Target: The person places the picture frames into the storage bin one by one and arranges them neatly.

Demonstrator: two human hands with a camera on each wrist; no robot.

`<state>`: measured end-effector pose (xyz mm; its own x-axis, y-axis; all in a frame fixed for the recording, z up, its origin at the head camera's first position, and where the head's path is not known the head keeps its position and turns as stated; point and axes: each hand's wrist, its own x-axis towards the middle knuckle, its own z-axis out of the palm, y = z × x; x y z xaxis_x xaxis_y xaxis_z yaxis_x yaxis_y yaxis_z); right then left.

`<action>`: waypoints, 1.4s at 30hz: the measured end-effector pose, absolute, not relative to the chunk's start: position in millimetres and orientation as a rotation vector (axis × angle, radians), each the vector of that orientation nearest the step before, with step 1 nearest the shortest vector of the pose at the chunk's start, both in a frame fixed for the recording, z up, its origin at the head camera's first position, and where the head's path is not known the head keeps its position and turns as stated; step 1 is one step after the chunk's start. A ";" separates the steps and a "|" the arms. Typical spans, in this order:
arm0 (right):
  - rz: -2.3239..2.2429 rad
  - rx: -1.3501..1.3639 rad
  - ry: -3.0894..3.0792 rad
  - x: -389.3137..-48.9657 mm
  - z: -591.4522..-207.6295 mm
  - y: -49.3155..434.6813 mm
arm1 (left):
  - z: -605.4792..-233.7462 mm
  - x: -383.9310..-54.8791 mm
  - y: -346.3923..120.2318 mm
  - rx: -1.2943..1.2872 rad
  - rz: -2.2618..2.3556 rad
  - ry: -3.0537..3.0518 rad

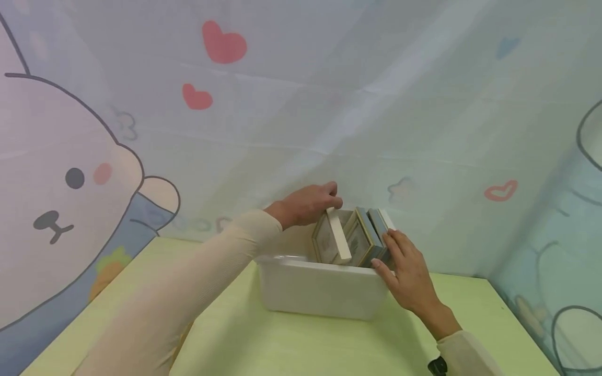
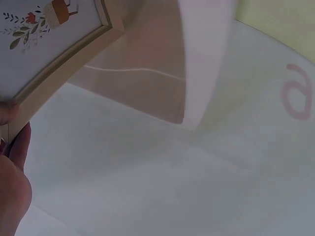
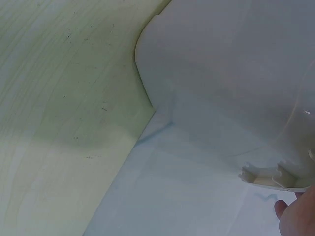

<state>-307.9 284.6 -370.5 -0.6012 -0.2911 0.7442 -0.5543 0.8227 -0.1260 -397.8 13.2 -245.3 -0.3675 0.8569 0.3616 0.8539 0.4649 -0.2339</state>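
Observation:
A white plastic bin [image 1: 320, 290] holds several picture frames. Pinched at its top edge by my left hand [image 1: 308, 204] is a cream-edged picture frame [image 1: 342, 240], tilted inside the bin. The left wrist view shows that frame's pale wooden border [image 2: 54, 69] around a flower print, with thumb and fingers on its edge. To its right stand a gold-edged blue-grey frame [image 1: 362, 235] and another blue-grey frame [image 1: 378, 223]. My right hand [image 1: 411, 271] rests at the bin's right side, fingertips and thumb touching the rim and nearest frames. The right wrist view catches the ribbed rim [image 3: 278, 178] beside my fingertips.
The bin stands on a pale yellow-green table [image 1: 301, 347]. Close behind the table hangs a cloth backdrop [image 1: 376, 120] printed with hearts and a cartoon animal. A dark band-mounted device [image 1: 437, 366] sits at my right wrist.

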 end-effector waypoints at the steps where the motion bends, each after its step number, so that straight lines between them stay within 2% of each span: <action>1: 0.443 0.622 -2.241 -307.9 -370.5 283.9 | -247.4 -398.9 14.5 -1.417 0.020 -2.303; 14: 0.432 0.622 -2.247 -309.0 -369.9 283.9 | -266.1 -414.3 29.8 -1.339 0.104 -2.275; 30: 0.461 0.614 -2.229 -304.4 -374.2 279.5 | -263.0 -412.0 61.1 -1.160 0.416 -2.364; 42: 0.466 0.603 -2.231 -301.9 -372.9 280.2 | -258.9 -421.7 74.4 -1.107 0.298 -2.482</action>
